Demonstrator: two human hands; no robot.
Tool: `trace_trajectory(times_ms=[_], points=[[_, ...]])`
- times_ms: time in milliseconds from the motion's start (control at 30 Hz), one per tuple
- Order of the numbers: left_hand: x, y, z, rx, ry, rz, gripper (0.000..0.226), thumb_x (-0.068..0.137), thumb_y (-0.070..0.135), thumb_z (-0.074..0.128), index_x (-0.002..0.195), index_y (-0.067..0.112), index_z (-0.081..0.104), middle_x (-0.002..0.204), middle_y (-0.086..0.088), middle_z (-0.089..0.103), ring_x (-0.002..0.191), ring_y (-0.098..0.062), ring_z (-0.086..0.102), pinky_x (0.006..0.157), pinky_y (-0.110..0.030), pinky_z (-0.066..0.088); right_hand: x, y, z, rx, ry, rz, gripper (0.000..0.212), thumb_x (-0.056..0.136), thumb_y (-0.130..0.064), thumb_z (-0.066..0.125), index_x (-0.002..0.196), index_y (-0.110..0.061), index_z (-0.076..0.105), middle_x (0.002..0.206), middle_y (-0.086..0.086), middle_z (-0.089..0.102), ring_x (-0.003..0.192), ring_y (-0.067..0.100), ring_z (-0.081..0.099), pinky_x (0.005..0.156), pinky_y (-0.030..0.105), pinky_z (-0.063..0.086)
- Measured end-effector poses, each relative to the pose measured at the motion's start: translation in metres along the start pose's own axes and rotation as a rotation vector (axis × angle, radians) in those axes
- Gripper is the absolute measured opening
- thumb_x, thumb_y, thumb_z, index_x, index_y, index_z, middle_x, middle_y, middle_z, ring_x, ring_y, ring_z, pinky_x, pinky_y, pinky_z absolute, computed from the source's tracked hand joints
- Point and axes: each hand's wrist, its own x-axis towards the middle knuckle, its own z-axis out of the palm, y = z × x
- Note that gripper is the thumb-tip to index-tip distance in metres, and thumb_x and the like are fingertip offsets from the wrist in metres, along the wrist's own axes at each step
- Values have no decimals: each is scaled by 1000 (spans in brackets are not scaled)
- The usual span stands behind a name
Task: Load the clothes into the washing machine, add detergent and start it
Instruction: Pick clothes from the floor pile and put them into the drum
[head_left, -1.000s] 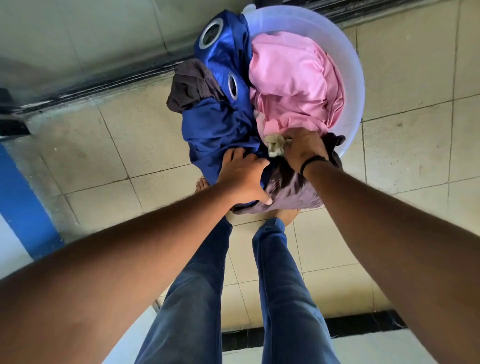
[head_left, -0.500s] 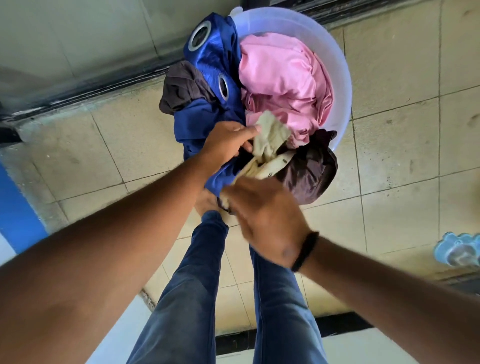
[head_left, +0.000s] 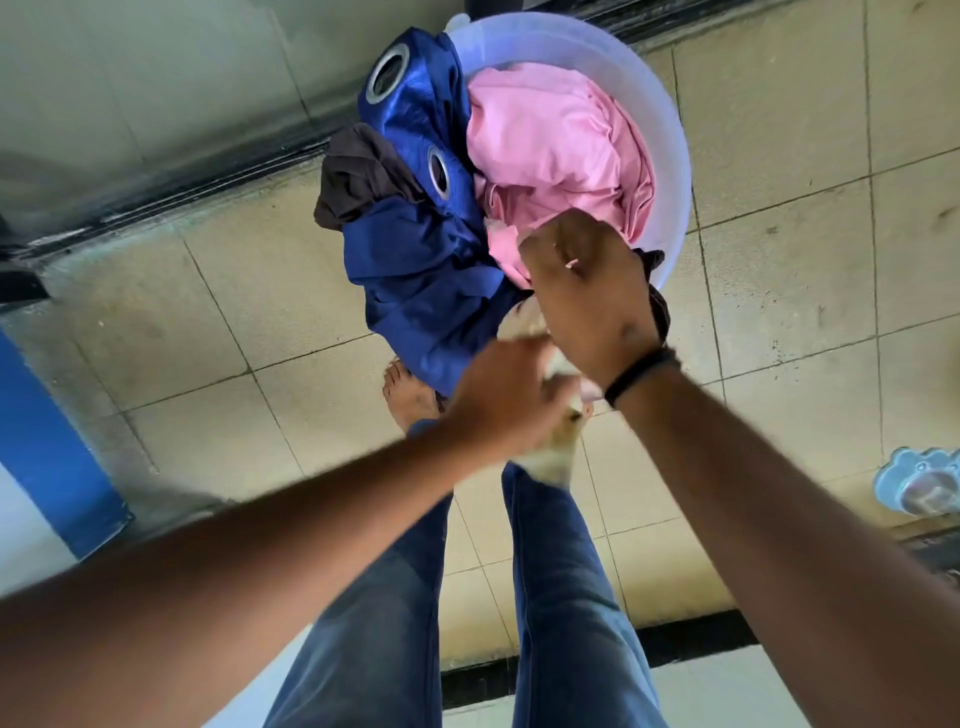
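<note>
While both hands grip cream cloth (head_left: 545, 462), blue curtain (head_left: 415, 270) (grommeted) overhangs tub (head_left: 670, 156).

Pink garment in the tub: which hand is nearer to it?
Right. The right hand overlaps the pink garment's lower edge; the left hand is lower, clear of it, gripping a cream cloth.

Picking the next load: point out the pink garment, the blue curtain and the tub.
pink garment (head_left: 558, 150), head view, on its top fold.
blue curtain (head_left: 415, 260), head view, on the draped lower part.
tub (head_left: 670, 135), head view, on the right rim.
</note>
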Motion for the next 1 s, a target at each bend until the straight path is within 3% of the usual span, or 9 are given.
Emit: trace_trajectory(times_ms=[67,167,300,400,600,700,800,900,1000], points=[[-34,2,15,83,-35,55,40,87,46,66,62,26,42,51,10,44,50,-8,46,53,-30,36,22,12,-4,-315,-277,68,28,90,-44,58,95,-16,64,97,3,66,92,23,60,84,33,48],[-68,-8,27,-137,-222,66,32,83,51,64,78,20,65,65,4,64,62,-15,62,58,-39,49,26,36,12,-542,-531,140,40,85,-47,63,103,-12,60,107,13,64,108,35,61,82,36,48],[-80,1,17,-201,-448,123,37,82,42,71,74,8,61,62,-8,59,56,-24,52,55,-42,43,0,59,42,-784,-396,126,60,82,-36,71,131,-15,44,137,18,38,124,42,41,93,42,44],[-54,0,-4,-175,-381,79,35,80,35,71,67,6,56,53,3,45,50,-7,39,49,-34,33,6,75,46,-732,-388,100,58,87,-35,68,134,-11,45,138,16,45,124,37,49,92,39,46],[30,-33,-43,-253,292,-65,23,90,36,50,85,19,66,64,11,65,61,-9,59,66,-37,51,-9,80,48,-458,-307,-18,21,93,-22,55,104,-11,70,102,15,70,98,35,64,74,30,44],[69,-43,-45,-113,62,-159,33,93,38,63,78,9,65,69,-1,71,57,-15,59,63,-34,50,-48,54,39,-255,-336,-286,27,92,-25,48,94,-15,74,91,9,73,84,30,66,72,32,49],[83,-44,-32,34,-163,-200,57,82,52,75,55,9,49,53,-7,48,50,-21,43,55,-33,34,-99,23,21,-198,-372,-532,32,92,-30,43,93,-19,73,89,1,72,79,22,67,68,29,48],[82,-42,-29,132,-202,-138,56,84,34,78,46,16,41,48,0,35,48,-13,33,59,-32,26,-131,7,7,-238,-357,-672,22,92,-27,52,88,-19,72,84,-3,70,74,19,65,61,22,33],[68,-34,-27,146,-136,-145,52,92,27,69,51,17,39,52,0,38,52,-12,37,59,-31,26,-131,1,-3,-362,-414,-581,39,97,-47,45,74,-23,64,73,-4,63,68,20,62,53,26,37]])
